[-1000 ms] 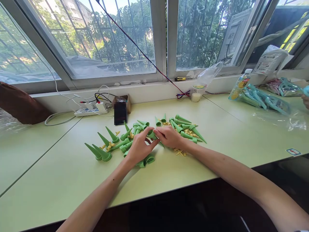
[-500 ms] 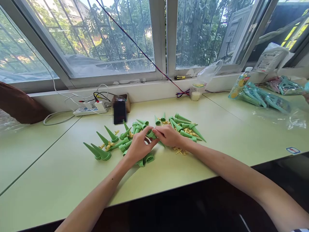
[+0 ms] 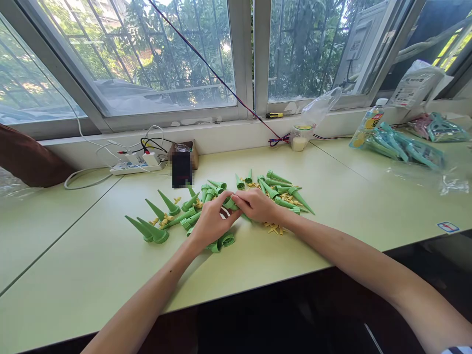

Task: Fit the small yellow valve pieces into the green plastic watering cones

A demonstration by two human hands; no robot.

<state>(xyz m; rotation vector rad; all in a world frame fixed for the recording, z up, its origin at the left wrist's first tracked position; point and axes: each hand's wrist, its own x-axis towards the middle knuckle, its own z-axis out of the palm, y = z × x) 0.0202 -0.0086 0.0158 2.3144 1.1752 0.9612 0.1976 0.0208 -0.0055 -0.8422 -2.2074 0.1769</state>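
A green cone (image 3: 230,202) is held between the two hands, just above the desk (image 3: 354,211). It is encircled by the thumb and fingers of the left grip (image 3: 214,216), while its upper end is pinched by the right grip (image 3: 257,205), whose fingers are curled in. Whether a small piece is also pinched by the right fingertips cannot be told, as that spot is covered.

The step in hand is judged to be close work at the cone's end, probably the fitting or seating of a part there. For the next move, a steady hold by the left grip and a careful press or turn by the right seem to be called for; a slip of the cone would be risked if the hold were loosened.

Well to the left of the grip, upright cones (image 3: 159,232) are stood on the desk. More loose cones (image 3: 282,189) are piled beyond and to the right of it. Under the right wrist, yellow pieces (image 3: 273,228) are scattered, and on the near side of the left grip an open-mouthed cap (image 3: 228,239) is laid.
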